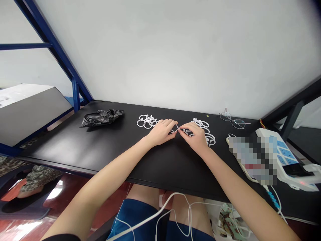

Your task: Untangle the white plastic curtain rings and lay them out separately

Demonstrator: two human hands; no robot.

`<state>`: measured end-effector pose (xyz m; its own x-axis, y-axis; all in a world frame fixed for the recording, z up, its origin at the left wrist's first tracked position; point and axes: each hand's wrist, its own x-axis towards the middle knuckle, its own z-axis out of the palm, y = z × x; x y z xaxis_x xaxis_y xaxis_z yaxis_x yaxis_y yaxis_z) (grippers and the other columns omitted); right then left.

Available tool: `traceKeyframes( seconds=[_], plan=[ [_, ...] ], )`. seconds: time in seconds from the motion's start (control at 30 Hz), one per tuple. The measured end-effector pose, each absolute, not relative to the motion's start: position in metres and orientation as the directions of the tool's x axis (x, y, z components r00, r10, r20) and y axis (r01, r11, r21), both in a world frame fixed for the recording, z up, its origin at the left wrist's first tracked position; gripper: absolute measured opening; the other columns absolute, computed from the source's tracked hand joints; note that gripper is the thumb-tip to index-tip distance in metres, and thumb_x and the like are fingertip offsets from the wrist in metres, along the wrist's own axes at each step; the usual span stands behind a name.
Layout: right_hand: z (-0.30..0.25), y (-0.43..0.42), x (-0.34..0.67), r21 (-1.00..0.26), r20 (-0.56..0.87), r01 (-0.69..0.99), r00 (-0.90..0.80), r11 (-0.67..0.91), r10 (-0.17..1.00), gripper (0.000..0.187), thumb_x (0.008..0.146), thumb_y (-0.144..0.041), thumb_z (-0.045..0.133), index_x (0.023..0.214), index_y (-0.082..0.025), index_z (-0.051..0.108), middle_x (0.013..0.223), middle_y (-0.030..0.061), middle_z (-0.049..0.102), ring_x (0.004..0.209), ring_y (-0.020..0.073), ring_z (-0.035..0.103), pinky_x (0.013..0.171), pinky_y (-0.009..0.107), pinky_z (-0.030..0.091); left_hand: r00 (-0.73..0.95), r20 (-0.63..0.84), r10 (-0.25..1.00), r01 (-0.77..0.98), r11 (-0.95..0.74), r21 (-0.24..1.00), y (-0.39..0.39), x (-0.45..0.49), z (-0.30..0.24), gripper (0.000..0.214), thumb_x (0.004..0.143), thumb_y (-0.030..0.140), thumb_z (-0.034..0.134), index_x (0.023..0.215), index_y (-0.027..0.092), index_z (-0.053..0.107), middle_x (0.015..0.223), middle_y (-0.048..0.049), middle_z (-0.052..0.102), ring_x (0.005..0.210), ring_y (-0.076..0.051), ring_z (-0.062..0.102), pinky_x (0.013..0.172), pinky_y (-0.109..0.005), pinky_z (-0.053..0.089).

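Observation:
Just above the black tabletop, a white ring (176, 126), which looks like an open curtain ring, is between my two hands. My left hand (162, 131) grips its left side with fingers curled. The thumb and forefinger of my right hand (195, 134) pinch the ring's right end; the exact contact is hidden by the fingertips. To the left of my left hand lies a loose group of white rings (144, 121) with small knobbed ends. Another pile of white rings (204, 124) lies behind and beside my right hand, partly covered by it.
A crumpled black plastic bag (101, 117) lies at the left of the black table (112, 147). Eyeglasses (238, 124) rest at the back right. Nearer me are a phone (250, 160), blurred out, and a white power strip (283, 154). A white cable (150, 216) crosses my lap.

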<state>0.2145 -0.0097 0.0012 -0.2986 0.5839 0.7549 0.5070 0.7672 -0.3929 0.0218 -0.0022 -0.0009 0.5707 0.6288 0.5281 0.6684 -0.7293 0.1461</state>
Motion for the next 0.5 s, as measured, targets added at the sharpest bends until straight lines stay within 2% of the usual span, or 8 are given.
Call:
traceKeyframes(
  seconds=[0.3,0.5],
  plan=[
    [0.0038,-0.0112,0.2139,-0.405,0.753,0.474,-0.312,0.782,0.579,0.006,0.086,-0.020,0.062,0.081,-0.023,0.064,0.083,0.0046,0.070,0.078,0.0210,0.065,0.072,0.039,0.054,0.590,0.528,0.611,0.651,-0.747,0.136,-0.0016,0.0230,-0.0042,0.032,0.098,0.028,0.042,0.128,0.017,0.045,0.132,-0.0127,0.054,0.113,-0.024,0.055,0.091,-0.039,0.047],
    [0.0051,-0.0130,0.2132,-0.415,0.756,0.468,-0.301,0.780,0.582,0.006,0.087,-0.021,0.062,0.082,-0.023,0.065,0.083,0.0043,0.070,0.078,0.0207,0.065,0.072,0.038,0.054,0.572,0.551,0.608,0.672,-0.732,0.111,-0.0006,0.0247,-0.0047,0.035,0.100,0.036,0.041,0.130,0.018,0.047,0.135,-0.0139,0.052,0.111,-0.024,0.056,0.094,-0.042,0.047]
  ],
)
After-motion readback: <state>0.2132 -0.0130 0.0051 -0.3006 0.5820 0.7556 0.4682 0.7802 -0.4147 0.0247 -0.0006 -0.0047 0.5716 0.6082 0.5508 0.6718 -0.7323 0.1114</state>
